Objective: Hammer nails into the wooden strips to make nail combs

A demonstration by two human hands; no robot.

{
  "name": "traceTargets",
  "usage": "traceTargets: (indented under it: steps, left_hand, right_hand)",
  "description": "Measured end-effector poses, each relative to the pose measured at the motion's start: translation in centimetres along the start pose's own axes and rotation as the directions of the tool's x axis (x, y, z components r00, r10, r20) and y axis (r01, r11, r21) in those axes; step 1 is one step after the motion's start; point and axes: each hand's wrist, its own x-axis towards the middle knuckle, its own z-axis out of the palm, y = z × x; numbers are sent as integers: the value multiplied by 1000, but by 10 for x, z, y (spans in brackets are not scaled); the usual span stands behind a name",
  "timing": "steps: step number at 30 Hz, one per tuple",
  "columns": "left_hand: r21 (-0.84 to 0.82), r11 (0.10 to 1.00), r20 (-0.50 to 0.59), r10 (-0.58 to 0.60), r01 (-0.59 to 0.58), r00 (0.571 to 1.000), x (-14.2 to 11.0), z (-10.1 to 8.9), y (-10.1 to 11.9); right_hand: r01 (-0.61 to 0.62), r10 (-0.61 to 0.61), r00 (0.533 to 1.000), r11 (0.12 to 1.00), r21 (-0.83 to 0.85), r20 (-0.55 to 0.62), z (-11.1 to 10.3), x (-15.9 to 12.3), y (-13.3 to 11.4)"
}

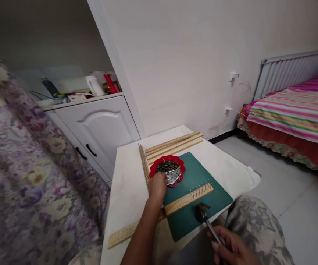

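My left hand (158,186) is at the near left rim of a red scalloped dish (153,166), its fingers bent down onto the nails (172,173) inside. Dark nails fill the far side and silvery ones the near side. Whether a nail is between my fingertips is hidden. My right hand (226,243) grips a claw hammer (202,211) by its handle, the head over the near edge of a green mat (199,172). Across the mat lies a drilled wooden strip (179,204); several nails stand upright at its right end, and rows of holes run along the rest.
Another drilled strip (124,233) lies at the table's near left. Several wooden strips (172,145) rest at the back of the white table (225,165), more along its left. A floral curtain (51,176) hangs left, a cabinet (100,129) stands behind, and a bed (296,110) is at right.
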Motion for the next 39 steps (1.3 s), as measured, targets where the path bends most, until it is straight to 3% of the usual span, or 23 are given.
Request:
traceTargets:
  steps: [5,10,19,22,25,27,30,33,35,37,39]
  left_hand:
    - [43,999,54,-22,19,998,13,8,4]
    - [57,998,56,6,-10,998,8,7,5]
    - [34,993,-8,114,-114,993,-11,-2,14]
    - [-3,983,-89,183,-184,979,-24,-6,19]
    - [-72,958,-170,263,-278,950,-52,-3,28]
    - [-166,909,-142,361,-382,922,-78,5,36]
    - [-378,741,-92,567,-555,819,-119,21,46]
    - [-536,611,-54,664,-583,746,-147,32,53]
    - [-617,574,-56,651,-539,757,-156,34,55]
    - [-710,560,-56,560,-428,826,-158,34,58]
    - [-836,497,-8,415,-234,910,-157,36,61]
  right_hand:
    - [10,-12,999,999,47,38,0,0,-2]
    - [30,-32,999,998,52,32,0,1,-3]
    - [18,-20,999,999,34,33,6,1,-6]
    - [63,-64,997,997,33,38,8,4,-5]
    - [93,-92,996,993,71,-14,8,4,-2]
    - [132,-119,987,984,117,-111,10,2,-3]
    - [217,-173,953,963,160,-247,11,-1,-7]
    - [226,-172,940,961,160,-295,11,-5,-11]
    - [197,-149,946,969,145,-288,9,-6,-10]
    - [167,-126,957,975,143,-260,7,-7,-7]
    - [163,-120,960,974,156,-251,4,-7,-2]
